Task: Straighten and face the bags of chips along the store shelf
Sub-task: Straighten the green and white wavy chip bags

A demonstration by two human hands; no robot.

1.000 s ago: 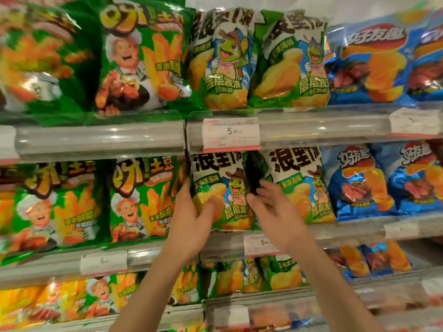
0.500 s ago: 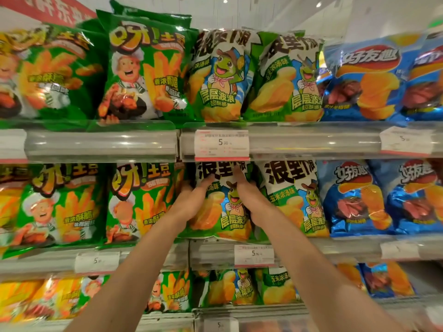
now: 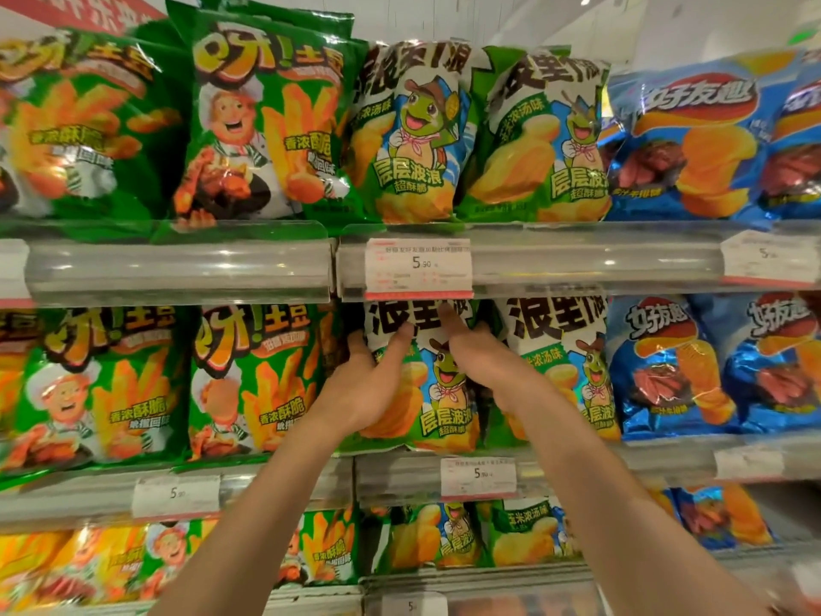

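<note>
A green and white frog-mascot chip bag stands on the middle shelf, facing forward. My left hand grips its left edge, thumb on the front and fingers curled behind. My right hand holds its right side, with fingers reaching to the top near the price strip. A matching frog bag stands just to its right. Green fries-chef bags stand to its left and blue chip bags further right.
The top shelf holds the same brands: fries bags, frog bags and blue bags. Clear shelf rails carry price tags. A lower shelf has smaller bags.
Both hands have moved up from the bag's lower part to its upper sides. The view has tilted upward, showing more of the top shelf.
</note>
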